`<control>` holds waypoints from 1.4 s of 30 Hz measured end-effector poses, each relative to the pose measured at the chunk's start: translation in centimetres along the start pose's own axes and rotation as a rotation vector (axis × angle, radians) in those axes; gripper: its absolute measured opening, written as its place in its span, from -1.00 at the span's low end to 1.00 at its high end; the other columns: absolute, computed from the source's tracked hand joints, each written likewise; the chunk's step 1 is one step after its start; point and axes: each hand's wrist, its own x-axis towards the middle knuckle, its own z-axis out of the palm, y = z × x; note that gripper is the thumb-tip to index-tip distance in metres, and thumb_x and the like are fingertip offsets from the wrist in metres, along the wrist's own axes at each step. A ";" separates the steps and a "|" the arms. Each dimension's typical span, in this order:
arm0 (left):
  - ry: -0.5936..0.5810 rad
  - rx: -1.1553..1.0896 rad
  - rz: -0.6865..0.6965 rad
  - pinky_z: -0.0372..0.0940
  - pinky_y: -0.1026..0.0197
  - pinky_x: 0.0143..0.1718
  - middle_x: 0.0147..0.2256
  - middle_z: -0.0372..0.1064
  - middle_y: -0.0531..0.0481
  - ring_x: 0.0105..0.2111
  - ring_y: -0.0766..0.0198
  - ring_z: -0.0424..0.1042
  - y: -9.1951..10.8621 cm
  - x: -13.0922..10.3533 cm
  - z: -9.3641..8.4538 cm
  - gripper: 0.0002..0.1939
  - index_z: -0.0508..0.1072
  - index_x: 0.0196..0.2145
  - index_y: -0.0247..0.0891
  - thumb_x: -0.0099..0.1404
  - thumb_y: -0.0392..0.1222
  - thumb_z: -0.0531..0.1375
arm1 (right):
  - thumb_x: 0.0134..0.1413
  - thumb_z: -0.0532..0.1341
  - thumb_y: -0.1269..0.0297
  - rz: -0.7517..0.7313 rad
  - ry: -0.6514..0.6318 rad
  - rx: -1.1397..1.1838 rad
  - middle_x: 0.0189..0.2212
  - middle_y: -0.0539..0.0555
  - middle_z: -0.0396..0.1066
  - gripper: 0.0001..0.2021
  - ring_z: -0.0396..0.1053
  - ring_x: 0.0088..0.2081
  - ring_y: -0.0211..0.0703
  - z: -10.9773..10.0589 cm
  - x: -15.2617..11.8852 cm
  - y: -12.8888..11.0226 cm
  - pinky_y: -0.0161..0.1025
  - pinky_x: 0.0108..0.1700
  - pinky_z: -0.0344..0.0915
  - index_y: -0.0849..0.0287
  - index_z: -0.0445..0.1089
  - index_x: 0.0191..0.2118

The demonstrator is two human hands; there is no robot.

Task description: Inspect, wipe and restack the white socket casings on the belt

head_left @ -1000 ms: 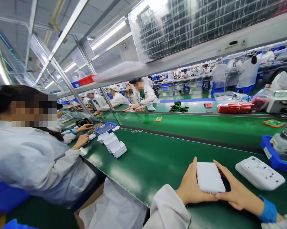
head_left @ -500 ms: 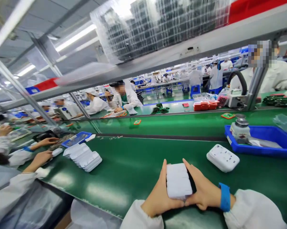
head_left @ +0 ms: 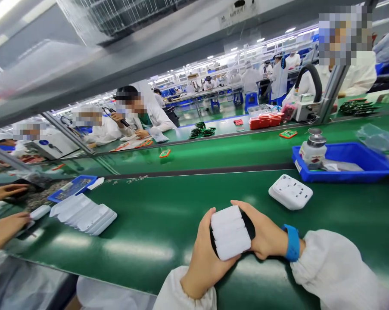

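A block of white plastic pieces [head_left: 230, 233], with black at its two sides, is held between my hands above the green work surface [head_left: 168, 202]. My left hand [head_left: 204, 254] wraps round its left and lower side. On its right side, my right hand [head_left: 264, 230] presses with the fingers along the upper edge; a blue band circles that wrist. Beyond my right hand lies a white casing with small dark slots [head_left: 290, 192]. Further left, a row of similar white casings [head_left: 83, 213] leans together on the surface.
At the right stands a blue tray [head_left: 349, 175] holding a dispenser bottle [head_left: 313, 148]. Another person's hands [head_left: 10, 228] work at the far left, near a small blue tray [head_left: 72, 189]. Beyond a dark divider runs a green belt with an orange-edged board [head_left: 165, 153].
The camera view has shifted, so the surroundings sit further left and mostly higher. The white block is now tilted in my hands, and black shows on its left side too.
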 end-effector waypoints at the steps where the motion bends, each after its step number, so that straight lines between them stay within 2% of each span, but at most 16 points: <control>1: 0.000 0.003 -0.003 0.16 -0.04 0.08 0.20 -0.05 -0.17 0.12 -0.04 0.13 0.1 0.0 -0.1 0.03 -0.19 0.22 -0.09 -0.04 -0.04 0.36 | -0.41 0.22 0.51 0.002 -0.002 0.001 0.11 0.19 0.10 -0.08 0.17 0.04 0.19 0.0 0.1 0.0 0.02 0.11 0.16 0.22 -0.05 0.23; 5: -0.001 0.002 0.001 0.16 -0.07 0.07 0.18 -0.04 -0.17 0.10 -0.06 0.15 -0.1 0.1 -0.2 0.02 -0.17 0.21 -0.08 -0.05 -0.04 0.37 | -0.33 0.25 0.47 0.015 -0.002 0.001 0.09 0.18 0.13 -0.11 0.21 0.02 0.14 0.0 0.2 0.2 -0.01 0.10 0.16 0.21 -0.06 0.24; 8: -0.039 -0.044 -0.017 0.16 -0.08 0.07 0.19 -0.07 -0.17 0.09 -0.06 0.15 -0.4 0.1 -0.1 0.10 -0.27 0.23 -0.05 -0.07 -0.06 0.38 | -0.35 0.29 0.44 0.014 -0.018 0.011 0.11 0.20 0.09 -0.08 0.18 0.04 0.16 0.0 0.1 0.5 -0.01 0.12 0.13 0.20 -0.08 0.24; 11: -0.072 -0.072 -0.038 0.16 -0.09 0.06 0.18 -0.10 -0.19 0.07 -0.06 0.17 -0.5 0.1 -0.1 0.16 -0.34 0.24 -0.04 -0.08 -0.11 0.39 | -0.40 0.38 0.40 0.005 -0.088 -0.015 0.17 0.24 -0.04 0.06 0.03 0.14 0.23 -0.1 0.1 1.1 0.04 0.18 0.01 0.20 -0.18 0.27; 15: -0.089 -0.053 -0.026 0.12 -0.13 0.08 0.15 -0.10 -0.17 0.10 -0.08 0.12 -0.4 0.2 -0.4 0.18 -0.32 0.25 0.00 -0.11 -0.14 0.40 | -0.54 0.50 0.38 0.002 -0.167 -0.167 0.21 0.32 -0.18 0.27 -0.20 0.21 0.32 -0.1 0.3 1.9 0.16 0.22 -0.16 0.25 -0.31 0.30; 17: -0.115 -0.076 -0.027 0.07 -0.15 0.12 0.16 -0.12 -0.15 0.14 -0.08 0.06 -0.5 0.3 -0.6 0.18 -0.31 0.25 0.01 -0.12 -0.13 0.40 | -0.56 0.51 0.42 0.011 -0.145 -0.158 0.18 0.31 -0.11 0.27 -0.11 0.18 0.30 -0.1 0.3 1.8 0.15 0.20 -0.09 0.23 -0.28 0.30; 20: -0.180 -0.176 -0.057 0.00 -0.17 0.16 0.21 -0.21 -0.16 0.18 -0.09 -0.01 -0.8 0.4 -0.8 0.15 -0.28 0.24 -0.01 -0.11 -0.10 0.40 | -0.47 0.47 0.44 -0.052 -0.035 -0.036 0.10 0.21 0.00 0.13 0.09 0.07 0.17 0.2 0.0 0.8 0.02 0.11 0.13 0.12 -0.16 0.27; 23: -0.233 -0.287 -0.068 0.00 -0.15 0.17 0.24 -0.22 -0.21 0.19 -0.11 -0.02 -0.6 0.4 -0.8 0.13 -0.25 0.25 -0.08 -0.11 -0.16 0.40 | -0.26 0.37 0.39 -0.231 0.098 0.025 0.09 0.16 -0.03 -0.07 0.06 0.10 0.12 0.7 -0.6 -0.8 -0.03 0.12 0.13 0.06 -0.09 0.25; 26: -0.253 -0.369 -0.024 0.04 -0.16 0.15 0.20 -0.06 -0.27 0.15 -0.17 0.06 0.1 0.5 -0.7 0.08 -0.11 0.24 -0.17 -0.13 -0.21 0.41 | -0.16 0.35 0.31 -0.305 0.132 0.035 0.15 0.18 -0.10 -0.10 -0.02 0.15 0.13 1.3 -1.0 -1.6 0.00 0.17 0.05 0.06 -0.15 0.27; 29: -0.260 -0.442 -0.026 0.06 -0.17 0.14 0.15 0.08 -0.27 0.12 -0.19 0.13 0.9 0.8 -0.7 0.03 0.02 0.22 -0.19 -0.15 -0.23 0.43 | -0.30 0.48 0.17 -0.240 0.070 0.002 0.21 0.25 -0.25 0.14 -0.15 0.20 0.21 1.7 -1.0 -0.9 0.06 0.20 -0.02 0.12 -0.29 0.30; 32: -0.249 -0.472 -0.036 0.04 -0.17 0.16 0.16 0.08 -0.25 0.14 -0.19 0.10 1.2 0.9 -0.6 0.05 0.00 0.23 -0.17 -0.15 -0.23 0.43 | -0.44 0.55 0.13 -0.128 -0.052 -0.042 0.25 0.33 -0.41 0.37 -0.24 0.23 0.26 1.6 -0.6 0.2 0.09 0.21 -0.04 0.21 -0.49 0.31; 35: -0.233 -0.437 -0.025 0.01 -0.14 0.19 0.20 0.00 -0.23 0.18 -0.16 0.04 0.6 0.8 -0.4 0.10 -0.10 0.26 -0.14 -0.13 -0.22 0.42 | -0.44 0.56 0.15 -0.055 -0.137 -0.109 0.25 0.37 -0.33 0.44 -0.22 0.23 0.28 1.5 -0.3 0.7 0.18 0.22 -0.16 0.22 -0.63 0.29; 38: -0.241 -0.378 -0.020 -0.06 -0.10 0.22 0.26 -0.17 -0.20 0.23 -0.08 -0.06 -0.3 0.5 -0.3 0.17 -0.32 0.28 -0.10 -0.06 -0.21 0.40 | -0.48 0.57 0.17 -0.026 -0.173 -0.194 0.24 0.37 -0.28 0.50 -0.23 0.23 0.30 1.5 -0.1 0.7 0.27 0.22 -0.38 0.20 -0.73 0.26; 42: -0.300 -0.362 0.010 -0.08 -0.12 0.23 0.28 -0.24 -0.19 0.25 -0.05 -0.11 -0.9 0.2 -0.6 0.11 -0.43 0.28 -0.11 0.05 -0.19 0.31 | -0.50 0.57 0.19 -0.012 -0.183 -0.226 0.23 0.34 -0.21 0.52 -0.17 0.21 0.27 1.7 0.0 0.7 0.28 0.21 -0.42 0.16 -0.77 0.25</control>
